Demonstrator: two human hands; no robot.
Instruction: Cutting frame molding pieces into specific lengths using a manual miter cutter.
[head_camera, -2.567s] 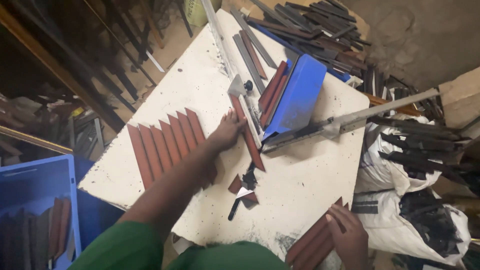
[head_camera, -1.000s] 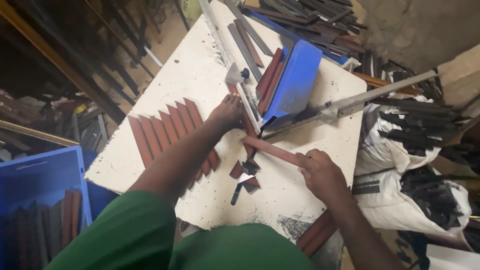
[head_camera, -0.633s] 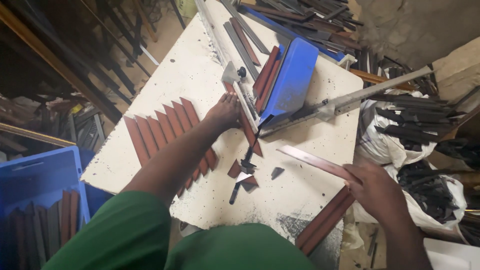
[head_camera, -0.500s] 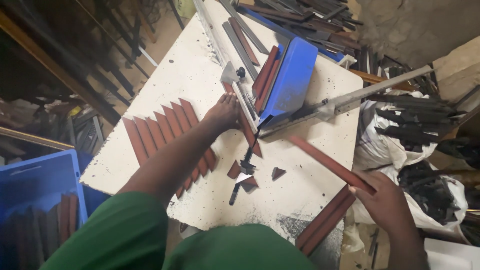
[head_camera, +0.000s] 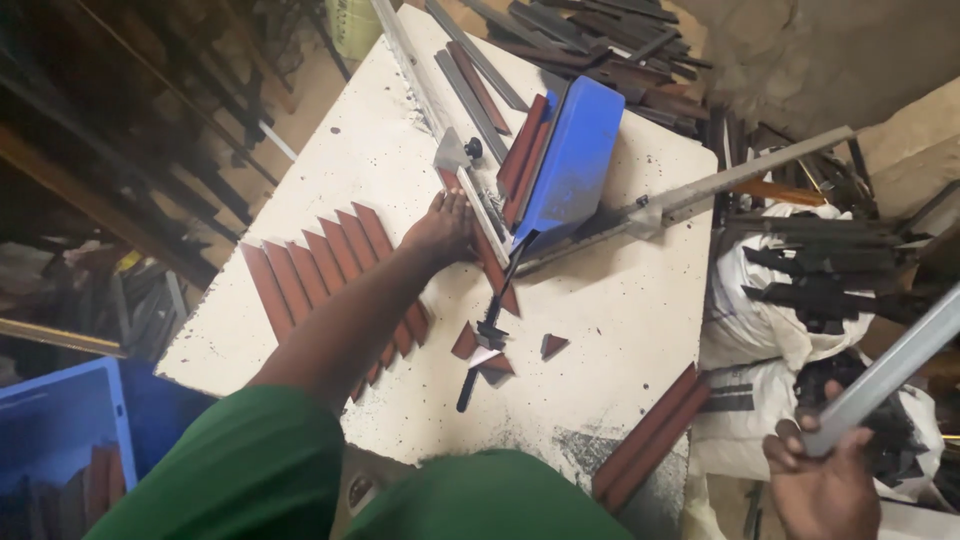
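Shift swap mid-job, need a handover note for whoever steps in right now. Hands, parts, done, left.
Left hand: flat on the table, fingers against the red strip lying in the blue cutter; no grip closed.
Right hand: off the table's right edge, grip shut on a grey metal bar.
Done: a row of pointed red pieces lies on the white table, left of the cutter; small offcuts lie near the front.
Left: the strip in the cutter, and a stack of long red strips at the table's front right edge.

workshop | white worktable (head_camera: 620, 300) | piled metal strips (head_camera: 600, 30) | blue cutting jig (head_camera: 570, 165)
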